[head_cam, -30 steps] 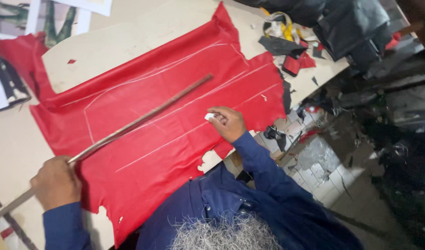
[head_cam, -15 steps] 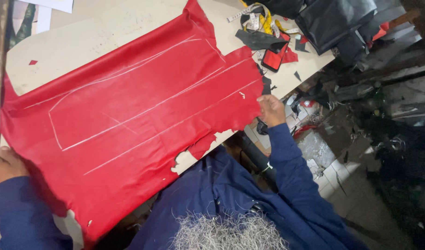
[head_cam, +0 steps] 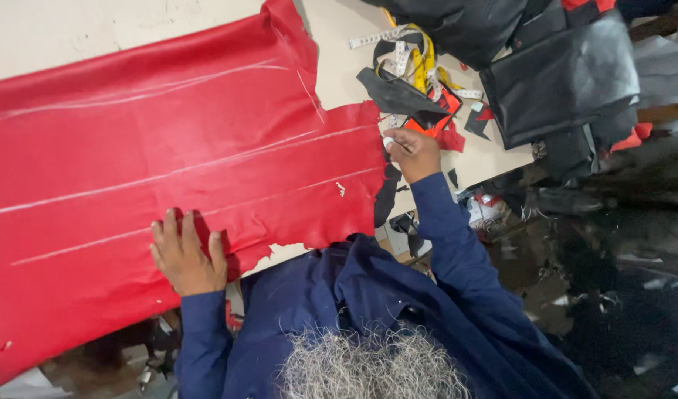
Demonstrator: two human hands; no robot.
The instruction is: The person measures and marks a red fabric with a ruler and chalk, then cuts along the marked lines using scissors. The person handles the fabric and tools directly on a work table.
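A red leather hide (head_cam: 169, 185) lies flat across the pale worktable (head_cam: 346, 66), covering most of it, and bears several long white chalk lines running along its length. Its near edge is ragged and reaches the table's front edge. At the far right corner sits a heap of black leather pieces (head_cam: 561, 81), with a yellow and white tape measure (head_cam: 413, 52) coiled just beside it among small red and black offcuts (head_cam: 435, 118).

The left hand (head_cam: 185, 255) rests palm down on the hide near its ragged front edge, fingers spread and flat, gripping nothing. The right hand (head_cam: 413, 154) sits just off the hide's right edge, fingers curled together and pinching a small white piece of chalk (head_cam: 388, 142), which shows at the fingertips. Both arms wear dark blue sleeves.
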